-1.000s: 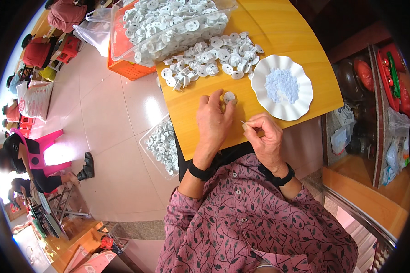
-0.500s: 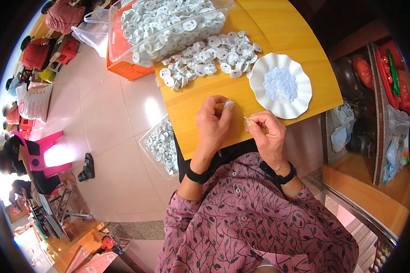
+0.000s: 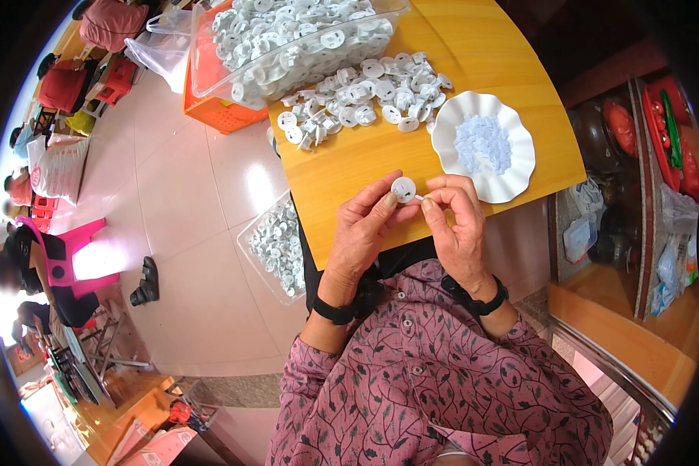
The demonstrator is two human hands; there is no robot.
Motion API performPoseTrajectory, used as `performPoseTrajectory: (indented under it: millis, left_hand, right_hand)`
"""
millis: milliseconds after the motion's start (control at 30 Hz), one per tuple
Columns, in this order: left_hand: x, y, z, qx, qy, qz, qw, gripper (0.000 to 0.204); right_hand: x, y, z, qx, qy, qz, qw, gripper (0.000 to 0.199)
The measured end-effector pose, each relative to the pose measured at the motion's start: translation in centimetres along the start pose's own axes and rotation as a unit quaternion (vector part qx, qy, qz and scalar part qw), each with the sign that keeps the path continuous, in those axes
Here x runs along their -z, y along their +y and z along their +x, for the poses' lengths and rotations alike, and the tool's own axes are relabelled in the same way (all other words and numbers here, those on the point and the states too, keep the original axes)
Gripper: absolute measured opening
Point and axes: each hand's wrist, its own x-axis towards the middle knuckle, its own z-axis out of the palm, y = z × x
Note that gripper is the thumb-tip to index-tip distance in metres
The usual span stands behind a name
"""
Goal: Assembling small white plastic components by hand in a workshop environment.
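My left hand [image 3: 366, 221] pinches a round white plastic part [image 3: 403, 189], its flat disc face turned up with small dark slots showing. Close against it on the right, my right hand [image 3: 457, 217] grips a tiny pale sliver [image 3: 419, 197] between thumb and fingertips, its tip at the disc's edge. Whether the sliver enters the part I cannot tell. Beyond my right hand stands a white scalloped plate [image 3: 522, 165] holding a heap of small pale-blue pieces [image 3: 483, 144]. A loose pile of similar white plastic parts [image 3: 365, 97] lies farther back on the yellow table [image 3: 326, 175].
A clear bin [image 3: 318, 56] full of white parts stands at the back left, over an orange crate [image 3: 221, 114]. Below the table's left edge is another clear tub [image 3: 276, 248] of parts. Shelves [image 3: 621, 303] stand at right. Several people sit far left.
My left hand has turned the white part so its disc faces up and moved it right, towards my right hand. The two hands are now nearly together.
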Motion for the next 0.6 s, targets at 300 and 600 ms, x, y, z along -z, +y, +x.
performPoseTrajectory:
  millis: [300, 600]
  left_hand:
    - [0.38, -0.14, -0.30, -0.009, -0.015, -0.024, 1.000, 0.038]
    - [0.42, -0.19, -0.48, -0.008, -0.030, -0.035, 0.999, 0.035]
  right_hand:
    - [-0.36, -0.18, 0.27, 0.019, -0.005, -0.022, 1.000, 0.008]
    - [-0.63, -0.13, 0.25, 0.024, -0.010, -0.023, 0.999, 0.009]
